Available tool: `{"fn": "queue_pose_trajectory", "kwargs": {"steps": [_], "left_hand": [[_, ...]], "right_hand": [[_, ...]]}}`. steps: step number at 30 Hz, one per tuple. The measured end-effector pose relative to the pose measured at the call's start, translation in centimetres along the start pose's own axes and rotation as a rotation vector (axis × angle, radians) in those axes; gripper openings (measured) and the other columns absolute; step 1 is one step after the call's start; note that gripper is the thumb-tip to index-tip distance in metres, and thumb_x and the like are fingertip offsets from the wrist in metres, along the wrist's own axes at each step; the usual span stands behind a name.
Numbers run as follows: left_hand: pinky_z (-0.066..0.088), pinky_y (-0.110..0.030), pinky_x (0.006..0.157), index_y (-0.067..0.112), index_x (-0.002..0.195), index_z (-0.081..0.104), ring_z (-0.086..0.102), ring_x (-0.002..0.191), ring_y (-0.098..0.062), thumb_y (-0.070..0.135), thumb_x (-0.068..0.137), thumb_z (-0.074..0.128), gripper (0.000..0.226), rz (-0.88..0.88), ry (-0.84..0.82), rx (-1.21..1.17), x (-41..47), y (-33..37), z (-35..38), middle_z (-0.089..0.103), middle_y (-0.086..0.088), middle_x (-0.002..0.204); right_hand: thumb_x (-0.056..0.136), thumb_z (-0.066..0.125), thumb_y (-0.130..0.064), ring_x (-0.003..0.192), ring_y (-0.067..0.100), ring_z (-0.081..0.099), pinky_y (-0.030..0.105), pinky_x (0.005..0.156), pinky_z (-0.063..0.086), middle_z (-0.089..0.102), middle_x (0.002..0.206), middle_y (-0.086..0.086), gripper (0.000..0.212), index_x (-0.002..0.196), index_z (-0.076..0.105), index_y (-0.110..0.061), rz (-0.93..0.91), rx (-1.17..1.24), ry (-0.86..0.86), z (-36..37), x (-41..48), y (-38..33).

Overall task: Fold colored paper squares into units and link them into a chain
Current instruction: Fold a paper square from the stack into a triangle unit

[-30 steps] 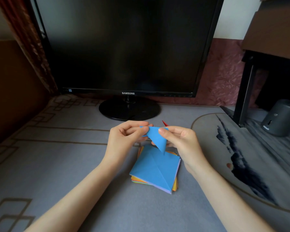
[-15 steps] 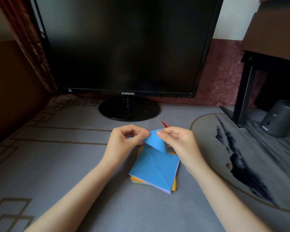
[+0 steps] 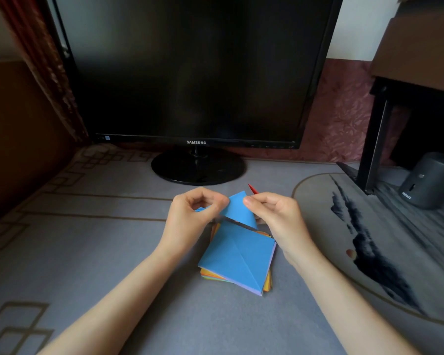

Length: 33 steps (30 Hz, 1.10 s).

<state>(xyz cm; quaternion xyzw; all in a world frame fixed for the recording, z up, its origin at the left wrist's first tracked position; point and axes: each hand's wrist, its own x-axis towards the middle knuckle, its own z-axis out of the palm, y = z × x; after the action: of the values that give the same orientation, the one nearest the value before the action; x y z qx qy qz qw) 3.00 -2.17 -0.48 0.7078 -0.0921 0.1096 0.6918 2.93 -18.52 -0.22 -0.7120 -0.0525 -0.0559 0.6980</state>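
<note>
The left hand [image 3: 190, 216] and right hand [image 3: 274, 216] each pinch the folded blue paper unit [image 3: 239, 210]. It is held above the stack of colored paper squares [image 3: 237, 257].

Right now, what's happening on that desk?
A person is folding a small blue paper piece, held in the air. The left grip pinches its left end and the right grip pinches its right edge. Directly below lies a stack of colored paper squares, its blue top sheet creased corner to corner. A red paper tip pokes out behind the right grip. No linked chain is in view.
</note>
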Motion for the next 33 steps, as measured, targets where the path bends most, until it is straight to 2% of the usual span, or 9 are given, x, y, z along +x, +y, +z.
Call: {"fn": "queue_pose_trajectory", "kwargs": {"steps": [5, 8, 11, 15, 19, 23, 25, 29, 33], "left_hand": [[0.057, -0.033, 0.075, 0.02, 0.068, 0.068, 0.064, 0.077, -0.012, 0.007, 0.085, 0.065, 0.022, -0.078, -0.056, 0.032, 0.2, -0.2, -0.1, 0.069, 0.002, 0.075], [0.052, -0.026, 0.081, 0.02, 0.078, 0.071, 0.066, 0.086, -0.012, 0.016, 0.086, 0.067, 0.01, -0.038, -0.105, 0.1, 0.1, 0.0, -0.1, 0.072, 0.005, 0.084], [0.048, -0.015, 0.075, 0.018, 0.078, 0.073, 0.065, 0.078, -0.002, 0.018, 0.082, 0.071, 0.005, 0.039, -0.132, 0.121, 0.0, 0.1, -0.1, 0.073, 0.007, 0.081], [0.047, -0.016, 0.072, 0.016, 0.074, 0.073, 0.064, 0.075, -0.004, 0.016, 0.081, 0.071, 0.007, 0.003, -0.126, 0.038, 0.1, -0.1, -0.2, 0.073, 0.004, 0.077], [0.042, -0.011, 0.066, 0.016, 0.073, 0.07, 0.059, 0.069, 0.001, 0.019, 0.083, 0.07, 0.011, 0.037, -0.03, 0.11, 0.3, -0.3, -0.1, 0.069, 0.01, 0.071], [0.041, -0.013, 0.065, 0.017, 0.073, 0.069, 0.057, 0.067, -0.001, 0.02, 0.085, 0.069, 0.012, 0.054, 0.07, 0.105, 0.9, -0.8, -0.8, 0.068, 0.012, 0.069], [0.041, -0.013, 0.064, 0.019, 0.073, 0.069, 0.058, 0.067, -0.001, 0.022, 0.085, 0.068, 0.012, 0.06, 0.09, 0.138, 0.9, -1.0, -0.9, 0.068, 0.012, 0.07], [0.041, -0.013, 0.063, 0.024, 0.073, 0.068, 0.058, 0.067, 0.002, 0.026, 0.085, 0.068, 0.012, 0.067, 0.111, 0.199, 0.9, -1.2, -0.8, 0.068, 0.016, 0.07], [0.042, -0.013, 0.063, 0.025, 0.074, 0.068, 0.058, 0.067, 0.001, 0.029, 0.084, 0.068, 0.012, 0.08, 0.118, 0.228, 1.1, -1.5, -1.0, 0.068, 0.015, 0.07]], "right_hand": [[0.085, 0.065, -0.007, 0.071, 0.012, 0.062, 0.028, 0.07, 0.047, 0.072, 0.076, 0.011, 0.009, 0.078, 0.071, -0.007, -0.102, -0.119, 0.0, -0.2, 0.1, 0.2], [0.085, 0.065, -0.007, 0.067, 0.006, 0.063, 0.019, 0.064, 0.046, 0.073, 0.074, 0.004, 0.01, 0.078, 0.072, -0.008, -0.134, -0.184, -0.048, 0.0, -0.1, 0.2], [0.085, 0.065, -0.008, 0.068, 0.004, 0.063, 0.017, 0.064, 0.046, 0.073, 0.076, 0.005, 0.008, 0.083, 0.072, -0.005, -0.152, -0.235, -0.111, 0.3, -0.4, 0.2], [0.085, 0.066, -0.008, 0.071, 0.003, 0.065, 0.014, 0.066, 0.047, 0.073, 0.078, 0.003, 0.007, 0.083, 0.072, -0.007, -0.166, -0.247, -0.141, 0.5, -0.6, 0.0], [0.085, 0.066, -0.008, 0.066, 0.003, 0.065, 0.015, 0.062, 0.046, 0.072, 0.07, -0.003, 0.009, 0.079, 0.071, -0.012, -0.117, -0.217, -0.15, 0.4, -0.3, 0.0], [0.088, 0.063, -0.01, 0.068, 0.012, 0.071, 0.012, 0.058, 0.046, 0.073, 0.076, 0.008, 0.012, 0.084, 0.069, -0.001, -0.049, -0.232, -0.196, 0.2, -0.3, -0.2], [0.089, 0.063, -0.013, 0.066, 0.015, 0.071, 0.014, 0.058, 0.047, 0.073, 0.074, 0.009, 0.014, 0.082, 0.068, -0.002, -0.047, -0.278, -0.189, 0.3, -0.4, -0.1], [0.088, 0.064, -0.027, 0.054, 0.02, 0.064, 0.036, 0.064, 0.054, 0.07, 0.063, 0.005, 0.026, 0.071, 0.065, -0.008, -0.09, -0.45, -0.143, 0.3, -0.5, 0.3], [0.087, 0.063, -0.038, 0.043, 0.01, 0.051, 0.031, 0.056, 0.048, 0.065, 0.055, 0.0, 0.035, 0.061, 0.059, -0.016, -0.139, -0.586, -0.116, 0.2, -0.5, 0.4]]}}
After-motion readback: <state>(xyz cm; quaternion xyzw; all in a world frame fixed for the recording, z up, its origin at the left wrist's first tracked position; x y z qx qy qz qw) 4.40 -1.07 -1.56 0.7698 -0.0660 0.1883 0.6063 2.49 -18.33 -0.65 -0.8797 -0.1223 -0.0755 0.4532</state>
